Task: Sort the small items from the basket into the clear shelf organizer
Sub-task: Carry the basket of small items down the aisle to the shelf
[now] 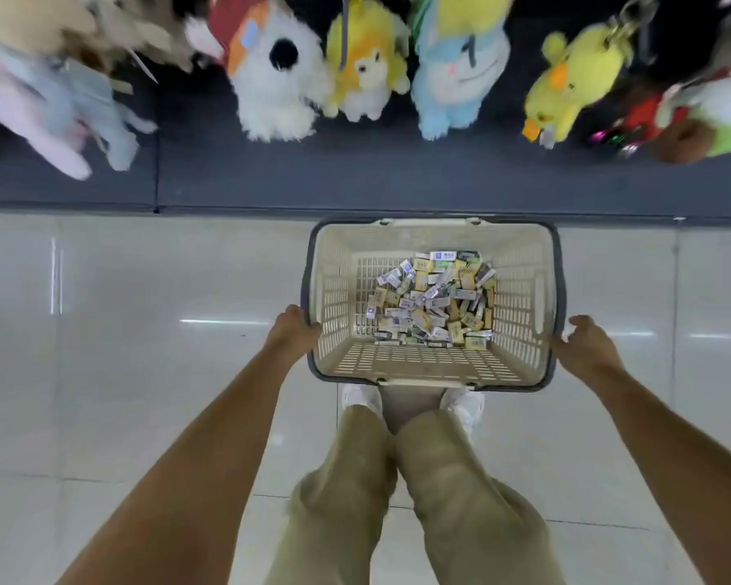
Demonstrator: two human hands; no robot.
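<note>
Over the white floor tiles (102,373), below a row of plush toys (279,73) hung on a dark shelf front: left hand (294,331) grips the left rim of the basket (418,365), fingers curled over the dark edge. Basket sits square between the 2 hands, its near end covering the toes of the white shoes (357,396); cannot tell whether it rests on the floor or is held just off it. Right hand (587,346) is at the right rim, thumb raised, fingers curled toward the edge; cannot tell whether they have closed round it. Clear shelf organizer not in view. Judgement: step in hand is handling the basket with both hands, ahead of any sorting; 0 items look removed. To do it well: get both grips equally firm, keep the basket level, move slowly, since the load sits off-centre and would slide or tip toward the heavy side. Small items (435,301): a loose heap of little boxed packets on the basket bottom, piled toward the far right corner. Heap lies well apart from the left hand, across bare slotted bottom, and nearer the right hand, with the side wall between them.
</note>
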